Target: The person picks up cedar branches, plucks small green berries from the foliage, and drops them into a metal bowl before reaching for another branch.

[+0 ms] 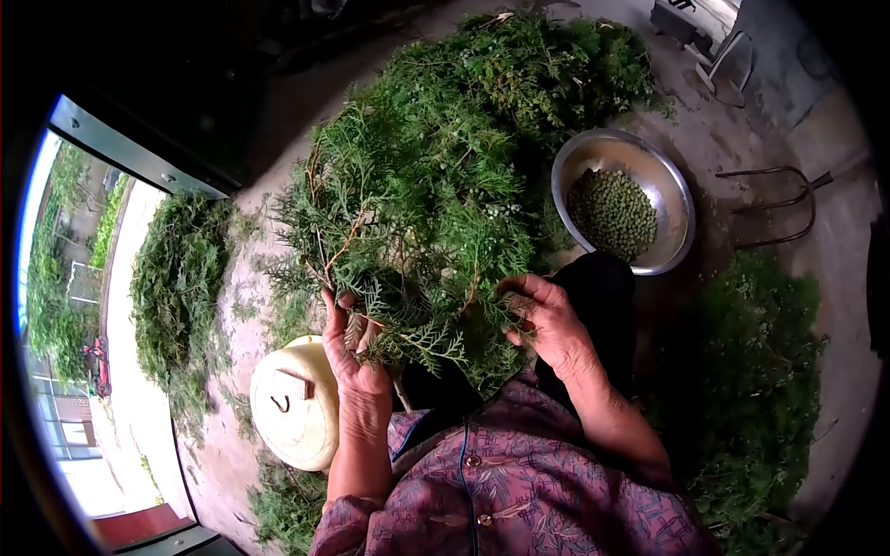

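Note:
A leafy green branch (348,232) with brown twigs rises from my left hand (355,347), whose fingers are closed round its lower stem. To the right, my right hand (549,324) has its fingers curled together at the tips of the green sprigs, near my knee. What exactly those fingers pinch is too small to tell. Just beyond my right hand stands a metal basin (684,199), partly filled with small round green berries (612,213). A large heap of green branches (464,139) lies in front of both hands.
A pale yellow round container (297,408) stands beside my left forearm. More cut greenery lies at the left (181,287) and lower right (760,371). A metal fork (802,208) rests on the floor at the right. An open doorway is at the far left.

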Demonstrator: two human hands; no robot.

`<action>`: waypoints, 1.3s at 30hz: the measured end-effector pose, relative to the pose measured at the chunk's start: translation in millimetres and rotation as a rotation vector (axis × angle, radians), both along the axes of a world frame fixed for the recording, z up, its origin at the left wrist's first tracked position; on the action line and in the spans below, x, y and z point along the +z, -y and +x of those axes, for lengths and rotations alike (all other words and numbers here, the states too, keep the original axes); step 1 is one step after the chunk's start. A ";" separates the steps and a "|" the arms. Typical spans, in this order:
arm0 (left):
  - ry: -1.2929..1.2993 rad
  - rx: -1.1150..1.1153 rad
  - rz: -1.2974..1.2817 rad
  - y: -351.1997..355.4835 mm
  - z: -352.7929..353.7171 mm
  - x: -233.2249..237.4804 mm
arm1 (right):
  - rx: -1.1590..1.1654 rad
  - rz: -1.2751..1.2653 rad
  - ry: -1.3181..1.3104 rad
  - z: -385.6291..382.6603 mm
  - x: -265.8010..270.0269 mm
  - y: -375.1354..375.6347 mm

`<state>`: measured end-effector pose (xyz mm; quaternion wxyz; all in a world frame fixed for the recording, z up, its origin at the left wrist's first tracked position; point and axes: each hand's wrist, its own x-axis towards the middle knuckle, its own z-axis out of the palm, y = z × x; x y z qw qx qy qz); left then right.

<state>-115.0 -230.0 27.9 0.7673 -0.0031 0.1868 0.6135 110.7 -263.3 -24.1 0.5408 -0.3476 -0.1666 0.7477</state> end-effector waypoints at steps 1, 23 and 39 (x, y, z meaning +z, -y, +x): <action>0.010 -0.018 0.027 0.5 -1.7 -3.6 | 0.024 -0.002 0.026 -1.9 7.3 -1.5; -0.088 -0.080 0.034 6.5 0.1 -6.5 | -0.037 0.032 -0.089 -0.1 -16.0 4.9; -0.169 -0.083 0.033 12.7 -7.3 -6.3 | -0.236 0.232 0.962 30.3 -2.2 -7.0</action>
